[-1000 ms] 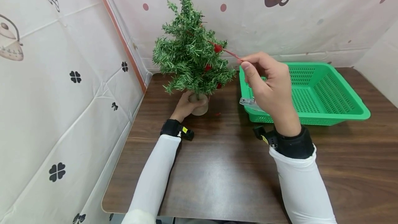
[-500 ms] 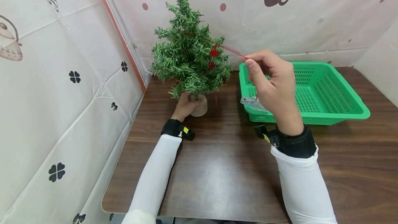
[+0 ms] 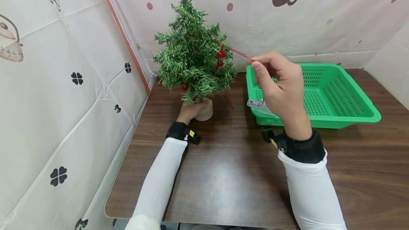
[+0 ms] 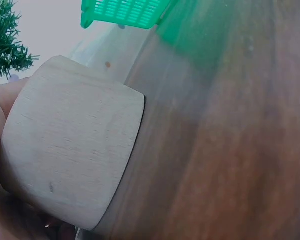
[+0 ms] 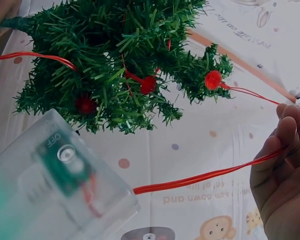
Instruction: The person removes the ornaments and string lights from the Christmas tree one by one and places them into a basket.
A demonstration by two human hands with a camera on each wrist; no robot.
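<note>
Pinching a thin red wire (image 3: 239, 52) between thumb and fingertips, the right hand (image 3: 278, 84) hangs beside the small green tree (image 3: 193, 58). The wire runs taut into the branches, where red bulbs (image 3: 220, 54) sit. A clear battery box (image 5: 60, 180) hangs under this hand. The left hand (image 3: 190, 111) grips the tree's wooden base (image 4: 70, 160) on the worktop (image 3: 223, 173). A green basket (image 3: 332, 95) stands just right of the tree.

A green basket (image 3: 332, 95) sits on the brown bench (image 3: 223, 173). Patterned sheets (image 3: 64, 81) hang behind and to the left.
</note>
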